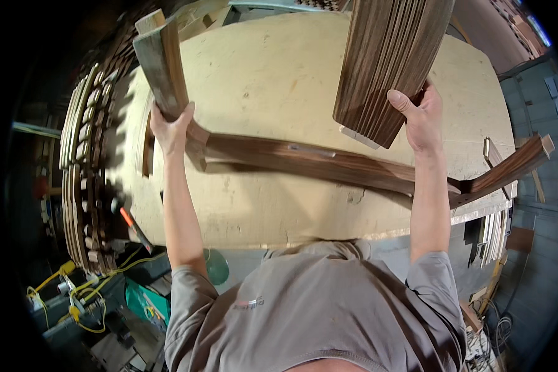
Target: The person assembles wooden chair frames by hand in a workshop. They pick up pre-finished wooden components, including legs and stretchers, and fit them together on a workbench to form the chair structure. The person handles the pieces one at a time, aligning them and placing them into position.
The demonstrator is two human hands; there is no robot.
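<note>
My left hand (172, 127) is closed round the lower part of an upright wooden post (160, 65). This post meets a long brown wooden rail (254, 150) that crosses the table below it, and a curved wooden leg (508, 166) rises at the rail's right end. A small pale strip (312, 150) lies on the rail. My right hand (423, 116) grips the right edge of a dark grooved wooden panel (387, 68), thumb on its face and fingers hidden behind. The panel is tilted above the table, with a light-coloured tab (358, 137) at its lower end.
A pale worktable (260, 74) spans the middle. Stacked wooden parts (84, 161) stand along its left side, near a tool with an orange handle (135, 228). Yellow cords (84, 294) hang at lower left. Upright strips (491, 239) stand by the right edge.
</note>
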